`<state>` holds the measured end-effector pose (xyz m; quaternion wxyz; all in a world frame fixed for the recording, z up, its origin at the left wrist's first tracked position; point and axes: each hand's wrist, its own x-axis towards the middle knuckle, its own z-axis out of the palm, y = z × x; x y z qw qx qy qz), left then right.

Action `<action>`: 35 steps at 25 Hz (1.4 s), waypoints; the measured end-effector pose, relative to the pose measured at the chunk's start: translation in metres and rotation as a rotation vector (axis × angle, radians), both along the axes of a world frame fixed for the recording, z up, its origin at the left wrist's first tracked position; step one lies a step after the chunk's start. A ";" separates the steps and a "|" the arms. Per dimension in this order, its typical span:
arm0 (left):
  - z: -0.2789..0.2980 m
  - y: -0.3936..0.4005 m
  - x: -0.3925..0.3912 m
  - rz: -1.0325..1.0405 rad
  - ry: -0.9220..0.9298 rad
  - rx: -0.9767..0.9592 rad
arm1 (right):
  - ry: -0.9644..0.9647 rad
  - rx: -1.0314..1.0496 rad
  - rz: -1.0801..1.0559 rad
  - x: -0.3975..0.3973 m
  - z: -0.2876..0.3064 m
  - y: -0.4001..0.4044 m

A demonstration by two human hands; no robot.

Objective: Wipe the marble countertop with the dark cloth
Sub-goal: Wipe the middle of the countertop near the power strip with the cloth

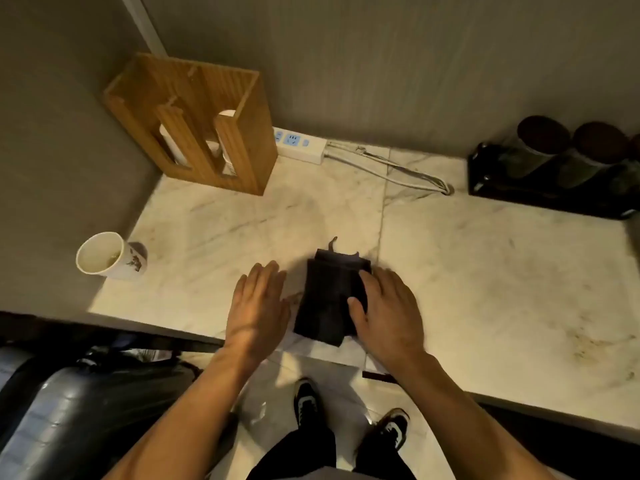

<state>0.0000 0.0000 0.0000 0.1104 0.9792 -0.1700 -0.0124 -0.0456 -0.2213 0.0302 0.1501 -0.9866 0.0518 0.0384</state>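
Marble countertop, right hand flat on dark cloth, left hand beside, fingers extended

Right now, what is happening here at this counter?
A person stands at the marble countertop. The right hand lies flat on a folded dark cloth near the front edge. The left hand rests open on the marble beside the cloth. A paper cup stands at the left.

Appears to be an office pantry or tea corner: marble bench, wooden paper-cup dispenser, used paper cup, power strip, canister rack, lined waste bin.
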 end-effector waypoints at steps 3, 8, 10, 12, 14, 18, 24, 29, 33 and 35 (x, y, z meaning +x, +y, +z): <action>-0.015 0.004 -0.003 0.001 -0.003 0.027 | 0.047 0.008 -0.022 0.008 -0.019 0.026; -0.037 0.012 -0.009 0.034 0.009 0.019 | 0.032 0.008 -0.083 0.028 -0.041 0.063; -0.040 0.012 -0.009 0.015 0.005 0.041 | 0.032 -0.003 -0.142 0.035 -0.047 0.074; -0.039 0.011 -0.009 0.005 -0.001 0.035 | 0.016 -0.005 -0.185 0.036 -0.054 0.081; -0.039 0.010 -0.008 0.009 -0.012 0.031 | -0.004 -0.019 -0.192 0.034 -0.059 0.080; -0.038 -0.002 -0.006 0.007 -0.043 0.036 | -0.006 -0.040 -0.162 0.020 -0.060 0.071; -0.034 -0.042 -0.010 -0.011 -0.024 -0.068 | -0.042 -0.040 -0.064 -0.021 -0.061 0.035; -0.032 -0.065 -0.015 -0.019 0.014 -0.112 | -0.057 -0.058 0.089 -0.044 -0.063 -0.019; -0.030 -0.084 -0.017 -0.048 0.039 -0.093 | -0.080 -0.055 0.247 -0.045 -0.059 -0.057; -0.030 -0.094 -0.019 -0.066 0.041 -0.076 | -0.075 -0.053 0.316 -0.041 -0.057 -0.073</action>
